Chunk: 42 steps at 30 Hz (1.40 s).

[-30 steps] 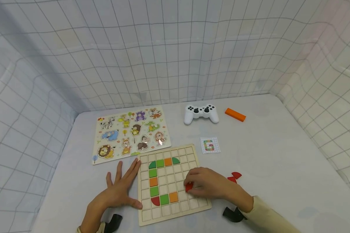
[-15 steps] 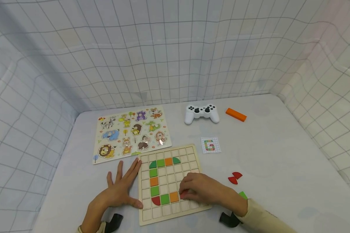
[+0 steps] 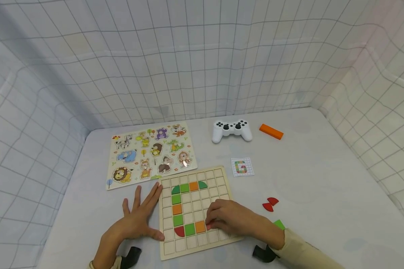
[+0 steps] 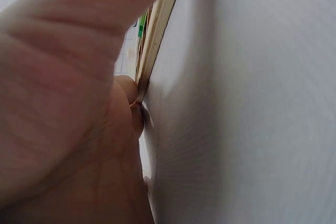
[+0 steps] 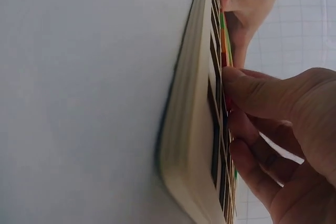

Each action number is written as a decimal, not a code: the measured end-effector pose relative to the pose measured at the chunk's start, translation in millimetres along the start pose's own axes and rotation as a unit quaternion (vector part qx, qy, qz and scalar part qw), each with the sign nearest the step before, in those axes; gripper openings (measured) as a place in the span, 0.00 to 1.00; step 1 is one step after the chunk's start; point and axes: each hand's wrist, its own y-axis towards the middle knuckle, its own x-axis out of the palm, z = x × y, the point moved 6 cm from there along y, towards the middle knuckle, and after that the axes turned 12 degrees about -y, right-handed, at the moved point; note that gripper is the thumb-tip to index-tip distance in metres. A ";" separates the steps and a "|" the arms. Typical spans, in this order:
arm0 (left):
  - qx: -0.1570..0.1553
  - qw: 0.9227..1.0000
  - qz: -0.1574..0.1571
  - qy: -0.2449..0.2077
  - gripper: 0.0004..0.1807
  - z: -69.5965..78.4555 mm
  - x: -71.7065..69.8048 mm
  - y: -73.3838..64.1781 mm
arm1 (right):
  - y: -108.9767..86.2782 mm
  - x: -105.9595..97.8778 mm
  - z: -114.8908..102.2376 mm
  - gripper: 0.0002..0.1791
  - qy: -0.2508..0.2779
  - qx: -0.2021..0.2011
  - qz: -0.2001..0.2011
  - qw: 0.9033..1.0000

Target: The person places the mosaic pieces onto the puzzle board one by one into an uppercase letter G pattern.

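Observation:
In the head view a wooden grid board (image 3: 197,206) lies on the table, with green, orange and red pieces set in its cells along the top, left side and bottom. My left hand (image 3: 134,222) is spread flat beside it, thumb and fingertips at its left edge. My right hand (image 3: 230,218) pinches a small red tile (image 3: 208,226) down at the grid, just right of an orange square (image 3: 200,227). Fingers cover most of that tile. Up close, the right wrist view has thumb and fingers around the red tile (image 5: 227,99) at the board's surface.
Two red quarter-circle pieces (image 3: 272,201) and a green piece (image 3: 279,224), partly behind the right wrist, lie right of the board. Beyond it are an animal puzzle (image 3: 155,153), a pattern card (image 3: 242,167), a white game controller (image 3: 232,130) and an orange block (image 3: 271,131).
My right hand has moved left and toward me over the board with the red tile, to beside the orange square. A green piece has come out from behind the arm. The left hand stays put.

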 end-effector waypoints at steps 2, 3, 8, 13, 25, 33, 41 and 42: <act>0.001 1.000 -0.001 -0.001 0.82 0.3 -0.2 -0.3 | 0.4 0.3 -0.2 0.04 0.004 0.005 0.005 1.000; 0.001 1.000 -0.001 -0.002 0.82 0.1 -0.2 -0.3 | 0.5 0.5 -0.3 0.04 0.005 0.006 0.006 1.000; 0.000 1.000 -0.003 0.002 0.82 0.3 -0.2 -0.6 | -0.2 1.3 -0.5 0.04 0.001 0.011 -0.001 1.000; -0.002 1.000 -0.006 0.003 0.82 0.8 0.3 -1.0 | -0.3 1.5 -1.0 0.04 -0.006 0.012 -0.001 1.000; -0.003 1.000 0.004 0.002 0.83 -2.0 0.1 0.6 | -2.8 0.9 -4.2 0.04 -0.011 0.013 0.006 1.000; 0.003 1.000 0.008 -0.007 0.83 -4.2 1.4 0.9 | -21.2 -9.4 -1.1 0.09 -0.035 0.032 0.032 0.998; -0.002 1.000 0.008 0.008 0.83 -5.1 2.2 1.5 | -70.3 -32.5 18.8 0.12 -0.029 0.098 0.049 0.994; 0.002 1.000 0.011 0.010 0.83 -6.6 2.9 2.1 | -77.4 -35.5 21.9 0.12 -0.026 0.102 0.053 0.993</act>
